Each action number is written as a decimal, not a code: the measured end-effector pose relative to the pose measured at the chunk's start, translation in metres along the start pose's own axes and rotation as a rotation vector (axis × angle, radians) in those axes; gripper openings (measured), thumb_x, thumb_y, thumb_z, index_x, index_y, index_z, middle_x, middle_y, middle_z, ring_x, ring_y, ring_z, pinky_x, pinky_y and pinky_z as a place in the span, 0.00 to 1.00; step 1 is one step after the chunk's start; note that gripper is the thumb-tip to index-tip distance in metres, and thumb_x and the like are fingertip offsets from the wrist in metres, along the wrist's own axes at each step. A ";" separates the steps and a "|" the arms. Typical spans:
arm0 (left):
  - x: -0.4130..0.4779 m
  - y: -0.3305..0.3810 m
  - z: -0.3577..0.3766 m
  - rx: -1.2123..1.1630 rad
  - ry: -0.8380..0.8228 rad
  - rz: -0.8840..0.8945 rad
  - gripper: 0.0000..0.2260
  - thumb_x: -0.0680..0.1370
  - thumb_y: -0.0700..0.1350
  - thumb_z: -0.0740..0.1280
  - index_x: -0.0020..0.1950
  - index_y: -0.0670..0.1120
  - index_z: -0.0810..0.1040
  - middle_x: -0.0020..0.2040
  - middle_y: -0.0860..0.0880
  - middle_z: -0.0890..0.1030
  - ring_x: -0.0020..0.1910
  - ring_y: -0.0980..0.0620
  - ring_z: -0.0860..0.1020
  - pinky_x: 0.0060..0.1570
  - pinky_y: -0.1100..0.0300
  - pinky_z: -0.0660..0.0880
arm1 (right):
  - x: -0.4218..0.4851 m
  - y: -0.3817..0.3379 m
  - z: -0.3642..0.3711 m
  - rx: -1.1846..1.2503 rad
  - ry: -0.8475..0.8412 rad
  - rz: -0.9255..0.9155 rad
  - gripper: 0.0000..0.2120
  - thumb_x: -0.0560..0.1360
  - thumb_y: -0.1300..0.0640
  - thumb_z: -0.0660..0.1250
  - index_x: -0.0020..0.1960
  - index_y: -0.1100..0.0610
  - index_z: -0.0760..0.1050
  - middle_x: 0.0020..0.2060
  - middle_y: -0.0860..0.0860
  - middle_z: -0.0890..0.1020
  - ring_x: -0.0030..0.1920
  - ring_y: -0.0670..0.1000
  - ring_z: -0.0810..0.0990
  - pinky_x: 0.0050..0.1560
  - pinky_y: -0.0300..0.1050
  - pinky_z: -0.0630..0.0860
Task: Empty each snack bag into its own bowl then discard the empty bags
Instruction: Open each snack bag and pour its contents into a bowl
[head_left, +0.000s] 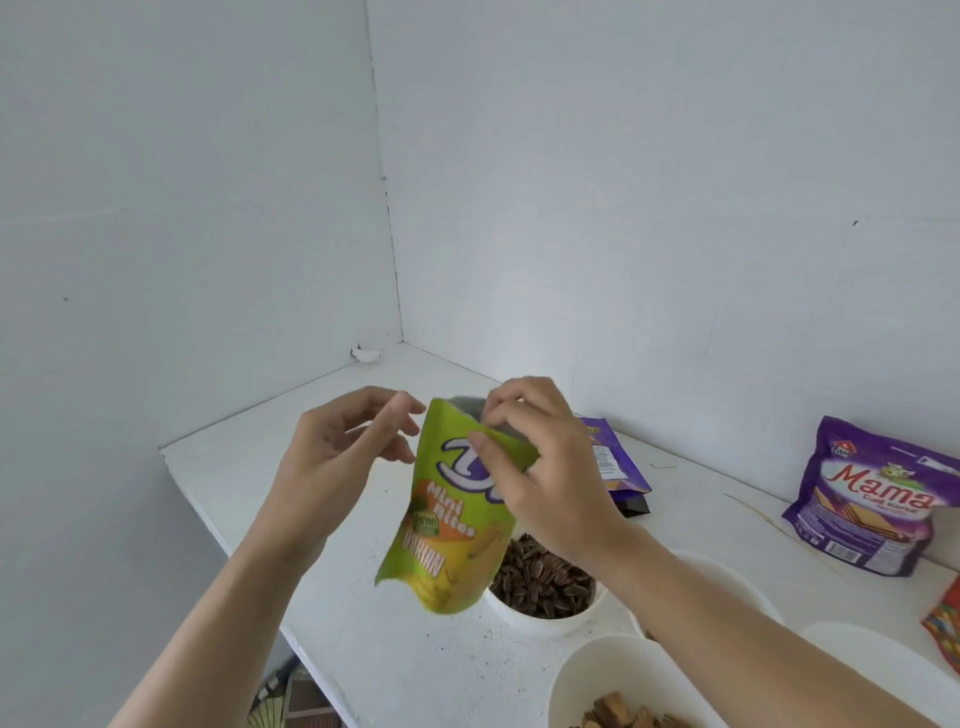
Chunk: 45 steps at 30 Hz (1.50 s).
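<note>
A green snack bag (447, 535) hangs upright in the air over the white table (374, 649), its top torn open and showing a silver lining. My right hand (545, 467) pinches the bag's top edge from the right. My left hand (337, 457) hovers just left of the bag's top corner with its fingers loosely curled, and it holds nothing that I can see. Right below the bag stands a white bowl (519, 616) full of dark sunflower seeds. A second white bowl (571, 670), nearer to me, holds brown wafer pieces.
Two more white bowls (737, 577) (857, 654) stand to the right, partly behind my right forearm. A purple bag (618, 462) lies behind my right hand, a purple "Mama" bag (872, 499) leans on the wall, and a red bag (948, 629) shows at the right edge. Walls close in behind.
</note>
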<state>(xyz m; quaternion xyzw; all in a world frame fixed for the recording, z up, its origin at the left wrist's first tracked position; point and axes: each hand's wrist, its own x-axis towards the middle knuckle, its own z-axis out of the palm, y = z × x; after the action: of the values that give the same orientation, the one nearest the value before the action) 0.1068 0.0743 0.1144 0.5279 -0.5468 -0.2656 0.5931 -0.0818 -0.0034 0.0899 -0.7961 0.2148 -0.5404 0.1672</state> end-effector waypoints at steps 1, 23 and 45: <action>-0.005 0.000 0.005 -0.028 -0.028 0.012 0.10 0.77 0.54 0.71 0.49 0.50 0.86 0.44 0.46 0.85 0.41 0.49 0.82 0.50 0.54 0.79 | 0.006 -0.004 -0.006 0.037 0.041 0.022 0.05 0.75 0.61 0.71 0.42 0.60 0.78 0.45 0.46 0.77 0.52 0.51 0.77 0.52 0.55 0.76; -0.041 -0.008 0.113 -0.454 -0.103 -0.253 0.12 0.80 0.46 0.66 0.60 0.44 0.82 0.54 0.40 0.85 0.48 0.45 0.83 0.49 0.51 0.79 | -0.016 -0.005 -0.141 0.262 0.183 0.510 0.07 0.79 0.59 0.69 0.43 0.60 0.79 0.38 0.45 0.82 0.43 0.43 0.80 0.49 0.38 0.73; -0.146 0.021 0.237 -0.407 -0.194 -0.255 0.23 0.68 0.41 0.77 0.61 0.52 0.78 0.60 0.47 0.83 0.59 0.40 0.82 0.57 0.39 0.81 | -0.126 -0.008 -0.291 0.229 0.197 0.681 0.13 0.75 0.61 0.73 0.55 0.48 0.78 0.41 0.55 0.83 0.50 0.52 0.83 0.57 0.50 0.74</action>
<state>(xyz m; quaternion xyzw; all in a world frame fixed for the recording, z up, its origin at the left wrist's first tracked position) -0.1566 0.1315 0.0430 0.4342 -0.4655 -0.4923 0.5936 -0.3924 0.0593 0.0986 -0.5993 0.4207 -0.5483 0.4040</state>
